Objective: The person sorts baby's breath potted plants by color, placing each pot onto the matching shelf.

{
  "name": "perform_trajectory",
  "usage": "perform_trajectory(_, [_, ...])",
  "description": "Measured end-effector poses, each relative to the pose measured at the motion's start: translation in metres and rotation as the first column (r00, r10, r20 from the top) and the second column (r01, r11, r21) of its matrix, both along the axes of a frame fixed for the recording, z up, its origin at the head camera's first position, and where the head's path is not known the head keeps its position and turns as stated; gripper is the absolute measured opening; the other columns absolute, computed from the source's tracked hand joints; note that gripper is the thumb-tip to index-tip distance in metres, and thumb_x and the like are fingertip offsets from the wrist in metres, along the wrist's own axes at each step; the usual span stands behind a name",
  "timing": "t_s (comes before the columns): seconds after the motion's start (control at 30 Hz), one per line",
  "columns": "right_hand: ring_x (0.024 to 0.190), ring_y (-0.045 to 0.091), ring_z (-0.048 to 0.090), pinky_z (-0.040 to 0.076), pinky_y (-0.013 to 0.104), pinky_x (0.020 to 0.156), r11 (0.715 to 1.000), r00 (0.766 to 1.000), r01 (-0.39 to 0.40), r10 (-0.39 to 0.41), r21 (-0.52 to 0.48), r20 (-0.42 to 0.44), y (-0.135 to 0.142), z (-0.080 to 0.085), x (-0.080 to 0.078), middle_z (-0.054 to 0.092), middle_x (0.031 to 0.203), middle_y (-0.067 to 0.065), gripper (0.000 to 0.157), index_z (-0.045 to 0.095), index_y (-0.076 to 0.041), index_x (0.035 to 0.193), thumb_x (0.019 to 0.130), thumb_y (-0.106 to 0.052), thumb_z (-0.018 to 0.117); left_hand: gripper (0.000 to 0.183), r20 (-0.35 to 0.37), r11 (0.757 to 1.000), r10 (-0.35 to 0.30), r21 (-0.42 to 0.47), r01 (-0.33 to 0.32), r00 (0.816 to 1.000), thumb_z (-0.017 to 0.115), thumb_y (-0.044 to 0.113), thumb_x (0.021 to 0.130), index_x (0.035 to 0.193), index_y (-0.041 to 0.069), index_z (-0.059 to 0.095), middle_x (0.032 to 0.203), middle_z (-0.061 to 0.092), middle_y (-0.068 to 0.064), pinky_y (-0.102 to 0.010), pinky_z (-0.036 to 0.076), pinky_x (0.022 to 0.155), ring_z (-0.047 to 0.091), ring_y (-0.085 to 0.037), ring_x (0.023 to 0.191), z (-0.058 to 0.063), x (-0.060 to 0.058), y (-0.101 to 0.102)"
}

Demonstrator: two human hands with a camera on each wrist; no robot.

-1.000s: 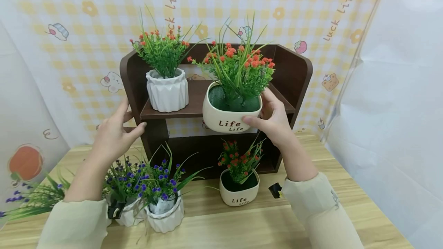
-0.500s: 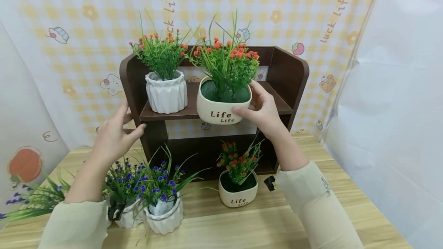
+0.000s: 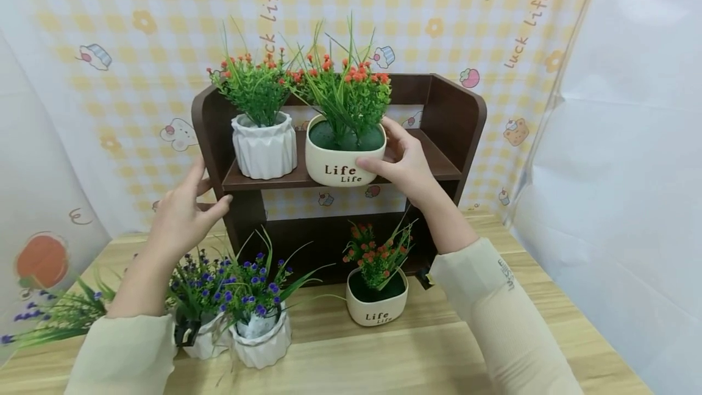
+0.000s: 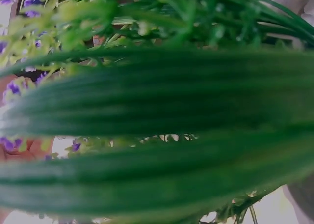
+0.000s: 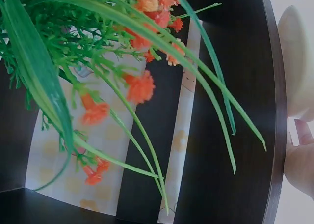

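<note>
My right hand (image 3: pixel 403 160) grips the right end of a cream "Life" pot (image 3: pixel 342 169), thumb in front; the pot holds an artificial plant with orange-red flowers (image 3: pixel 345 87). It is at the front edge of the upper board of a dark brown shelf (image 3: pixel 460 102); whether it touches the board I cannot tell. To its left stands a white ridged pot (image 3: pixel 265 148) with a similar plant. My left hand (image 3: pixel 183 212) touches the shelf's left side panel, fingers on the outer side, thumb by the front edge. In the right wrist view, the cream pot (image 5: pixel 294 62) shows at the edge.
Another cream pot (image 3: pixel 377 306) with red flowers stands on the wooden table (image 3: pixel 340 358) before the lower compartment. Purple-flowered plants in white pots (image 3: pixel 263 343) stand at front left, beneath my left forearm. Blurred green leaves (image 4: pixel 157 96) cover most of the left wrist view.
My right hand has carried the cream pot leftward and back, from in front of the shelf to the upper board's edge, closer to the white pot. My left hand has stayed at the side panel.
</note>
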State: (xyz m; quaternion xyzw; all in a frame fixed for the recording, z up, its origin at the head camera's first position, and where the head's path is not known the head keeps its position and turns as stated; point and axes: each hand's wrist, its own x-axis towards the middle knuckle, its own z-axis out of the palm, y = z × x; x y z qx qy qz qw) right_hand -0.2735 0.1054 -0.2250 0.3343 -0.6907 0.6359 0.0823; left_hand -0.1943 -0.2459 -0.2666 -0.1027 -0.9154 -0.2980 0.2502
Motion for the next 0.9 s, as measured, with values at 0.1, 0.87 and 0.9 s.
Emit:
perform_trajectory(0.1, [0.109,0.016,0.063,0.059,0.025,0.082,0.999,1.000,0.026,-0.026,0.038,-0.001,-0.002,0.004,-0.003,0.059,0.131,0.011,0.076,0.041,-0.014,0.152,0.083,-0.009,0.074,0.084,-0.003,1.000,-0.001,0.005,0.001,1.000,0.060,0.020,0.098,0.162,0.029,0.006,0.139,0.049,-0.036,-0.063,0.056,0.076,0.069,-0.051,0.092,0.001,0.001,0.000])
perform_trajectory(0.87, [0.118,0.022,0.057,0.047,0.036,0.099,0.971,0.988,0.145,-0.154,0.190,0.032,-0.009,0.015,-0.018,0.058,0.136,0.013,0.082,0.035,-0.023,0.155,0.084,-0.023,0.076,0.083,-0.015,1.000,-0.004,-0.007,0.004,1.000,0.061,0.019,0.098,0.162,0.024,0.008,0.140,0.049,-0.035,-0.069,0.051,0.084,0.069,-0.050,0.094,-0.001,0.001,0.000])
perform_trajectory(0.9, [0.119,0.023,0.057,0.046,0.037,0.101,0.969,0.987,0.147,-0.156,0.199,0.028,-0.009,0.016,-0.019,0.056,0.138,0.013,0.083,0.034,-0.022,0.156,0.084,-0.022,0.076,0.083,-0.015,1.000,-0.006,-0.008,0.006,1.000,0.061,0.019,0.098,0.162,0.025,0.007,0.140,0.049,-0.035,-0.069,0.050,0.085,0.069,-0.050,0.094,-0.001,0.001,0.000])
